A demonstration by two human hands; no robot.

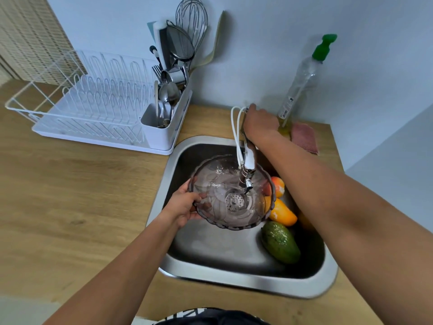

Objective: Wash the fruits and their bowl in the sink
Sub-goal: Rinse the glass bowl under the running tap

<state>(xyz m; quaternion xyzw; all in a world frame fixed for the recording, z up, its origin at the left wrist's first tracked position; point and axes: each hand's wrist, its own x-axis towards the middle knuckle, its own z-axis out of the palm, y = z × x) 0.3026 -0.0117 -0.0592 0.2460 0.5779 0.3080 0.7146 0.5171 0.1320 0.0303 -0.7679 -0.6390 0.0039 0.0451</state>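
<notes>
Sink [248, 281], stainless steel, set into a wooden worktop [70, 207].

Bowl [230, 193]: clear glass with a scalloped rim, being held tilted over the sink basin, directly under the tap [247, 170]; water is splashing inside it and the drain strainer is showing through its bottom.

Left hand [184, 207]: its grip is grasping the bowl's left rim, thumb on the inside, fingers curling under the outside.

Right hand [259, 121]: reaching past the bowl to the back of the tap, its grip closing over the tap's top at the handle; the handle itself is hidden beneath the hand.

Fruits, all lying in the right part of the sink basin: a green mango [280, 242] nearest the person; an orange-yellow mango [281, 213] just behind it, touching the bowl's rim; a red-orange fruit [277, 185] farther back, partly behind the bowl.

Dish rack [93, 109], white, standing on the worktop left of the sink, its cutlery holder [161, 123] carrying spoons, forks and a whisk.

Soap bottle [302, 83], green-capped, standing at the wall behind the sink, with a pink cloth [304, 137] just beside it.
</notes>
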